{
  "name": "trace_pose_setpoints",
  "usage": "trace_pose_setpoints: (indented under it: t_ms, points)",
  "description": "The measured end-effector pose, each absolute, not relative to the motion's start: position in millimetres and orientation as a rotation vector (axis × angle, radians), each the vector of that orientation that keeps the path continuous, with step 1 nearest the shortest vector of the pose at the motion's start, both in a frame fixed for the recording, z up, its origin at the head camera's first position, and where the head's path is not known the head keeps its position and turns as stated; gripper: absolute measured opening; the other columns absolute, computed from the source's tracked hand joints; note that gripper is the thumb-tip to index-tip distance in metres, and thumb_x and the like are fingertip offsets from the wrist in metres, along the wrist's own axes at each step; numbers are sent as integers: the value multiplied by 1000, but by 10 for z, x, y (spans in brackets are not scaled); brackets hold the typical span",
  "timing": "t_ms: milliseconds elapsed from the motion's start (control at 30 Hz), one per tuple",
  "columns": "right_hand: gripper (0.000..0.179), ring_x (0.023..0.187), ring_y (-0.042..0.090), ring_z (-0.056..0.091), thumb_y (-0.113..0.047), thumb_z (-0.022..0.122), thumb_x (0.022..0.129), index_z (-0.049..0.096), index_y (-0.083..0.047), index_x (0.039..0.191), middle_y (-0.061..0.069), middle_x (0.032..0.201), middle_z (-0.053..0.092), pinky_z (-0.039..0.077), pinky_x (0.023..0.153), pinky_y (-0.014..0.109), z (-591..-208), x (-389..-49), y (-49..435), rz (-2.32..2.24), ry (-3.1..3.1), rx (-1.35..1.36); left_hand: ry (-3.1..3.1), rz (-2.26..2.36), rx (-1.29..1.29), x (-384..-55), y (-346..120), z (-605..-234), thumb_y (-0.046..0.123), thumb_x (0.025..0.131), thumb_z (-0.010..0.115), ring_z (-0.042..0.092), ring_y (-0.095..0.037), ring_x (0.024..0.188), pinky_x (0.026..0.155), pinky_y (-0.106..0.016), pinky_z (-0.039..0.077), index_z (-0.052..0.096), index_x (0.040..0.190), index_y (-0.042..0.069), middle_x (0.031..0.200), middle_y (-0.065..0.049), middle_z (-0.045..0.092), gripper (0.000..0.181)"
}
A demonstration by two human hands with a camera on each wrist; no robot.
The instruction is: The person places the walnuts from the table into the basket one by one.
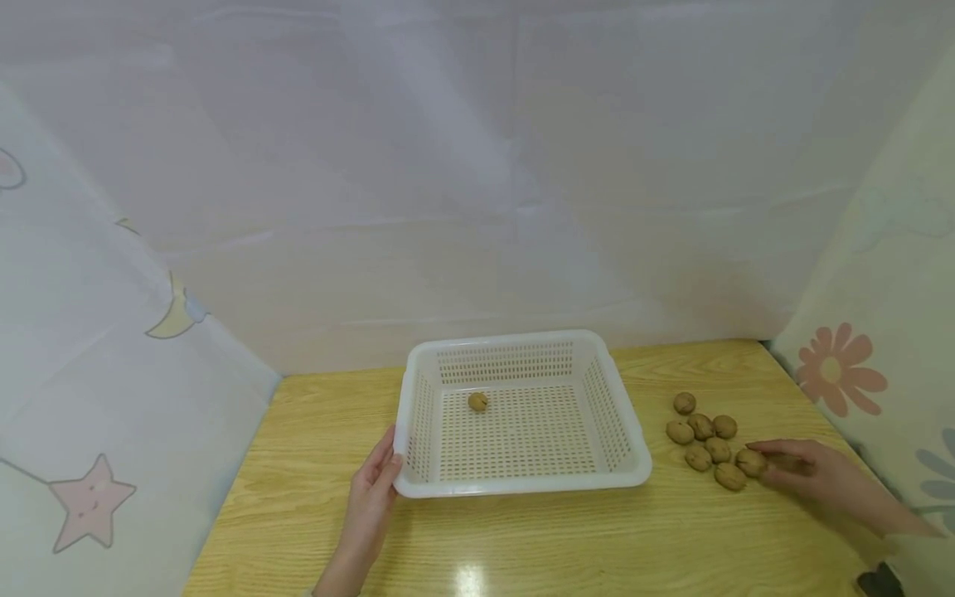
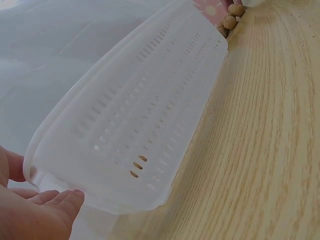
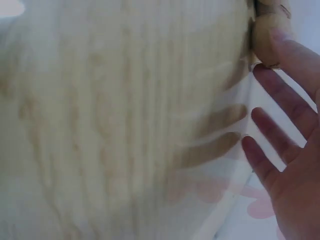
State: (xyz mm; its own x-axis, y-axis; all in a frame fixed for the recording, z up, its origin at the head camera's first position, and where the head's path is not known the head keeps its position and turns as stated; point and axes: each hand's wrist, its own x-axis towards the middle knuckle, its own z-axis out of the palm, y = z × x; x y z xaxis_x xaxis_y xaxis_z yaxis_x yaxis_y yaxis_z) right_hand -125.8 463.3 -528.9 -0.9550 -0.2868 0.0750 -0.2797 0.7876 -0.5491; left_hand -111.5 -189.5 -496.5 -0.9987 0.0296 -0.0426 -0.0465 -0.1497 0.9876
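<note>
A white plastic basket (image 1: 522, 484) with slotted walls sits on the table, and a single walnut (image 1: 477, 402) lies inside toward its back left. My left hand (image 1: 370, 491) grips the basket's left rim, thumb on top; in the left wrist view its fingers (image 2: 69, 202) reach under the rim's corner. To the right of the basket lies a group of several walnuts (image 1: 701, 427). At that group's right edge my right hand (image 1: 824, 485) pinches one walnut (image 1: 750, 463) between thumb and index finger. The right wrist view shows its other fingers (image 3: 260, 155) spread apart.
The wood-grain table (image 1: 313, 439) ends at a pale cloth backdrop (image 1: 477, 207) behind. Patterned cloths with a star (image 1: 93, 503) on the left and a red flower (image 1: 841, 369) on the right flank it. A dark object (image 1: 880, 580) shows at the right wrist.
</note>
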Motion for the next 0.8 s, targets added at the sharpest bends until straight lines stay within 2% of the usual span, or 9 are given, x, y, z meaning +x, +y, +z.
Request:
trace_pose_setpoints:
  t_ms: [133, 267, 367, 533, 667, 733, 800]
  points:
    - [32, 98, -15, 54, -18, 81, 91, 74, -8, 121, -29, 111, 65, 53, 71, 19, -5309, -1270, 4628, -873, 2988, -459, 2011, 2351, -9, -1114, -1897, -4968, 20, 113, 46, 39, -23, 148, 112, -24, 44, 24, 163, 0, 168, -18, 30, 59]
    - [33, 98, -14, 56, -17, 81, 91, 74, -6, 122, -24, 110, 69, 53, 72, 18, -5315, -1284, 4612, -892, 2989, -471, 2011, 2352, -2, -1113, -1902, -4974, 20, 113, 46, 41, -17, 146, 111, -23, 45, 24, 163, 0, 168, -18, 29, 59]
    - [31, 99, -14, 55, -18, 80, 93, 74, -8, 121, -27, 111, 67, 52, 71, 19, -5306, -1289, 4597, -892, 2982, -443, 2011, 2349, 4, -1113, -1906, -4979, 20, 113, 46, 43, -15, 145, 111, -23, 45, 23, 163, 0, 168, -18, 29, 59]
    - [30, 98, -14, 53, -23, 79, 94, 75, -10, 122, -29, 111, 65, 53, 71, 22, -5281, -1274, 4576, -882, 2977, -351, 2007, 2346, 4, -1114, -1904, -4969, 21, 113, 46, 39, -21, 148, 111, -23, 44, 23, 164, 1, 168, -17, 29, 59]
    - [31, 96, -14, 54, -22, 79, 95, 74, -9, 122, -23, 109, 69, 53, 71, 22, -5273, -1253, 4566, -914, 2969, -314, 2009, 2341, -6, -1111, -1901, -4963, 22, 113, 46, 38, -23, 149, 112, -23, 44, 23, 164, 2, 168, -16, 30, 59]
    - [32, 97, -17, 51, -24, 78, 96, 72, -8, 123, -15, 110, 71, 53, 72, 21, -5254, -1245, 4559, -906, 2956, -293, 2014, 2340, -1, -1109, -1902, -4963, 21, 113, 45, 39, -22, 148, 112, -24, 44, 23, 164, 2, 168, -16, 30, 59]
    - [31, 99, -19, 48, -27, 78, 95, 73, -11, 122, -17, 111, 70, 52, 74, 19, -5208, -1233, 4530, -904, 2967, -273, 2019, 2339, 7, -1110, -1907, -4963, 21, 113, 45, 38, -22, 148, 112, -25, 44, 24, 164, 1, 168, -17, 30, 58]
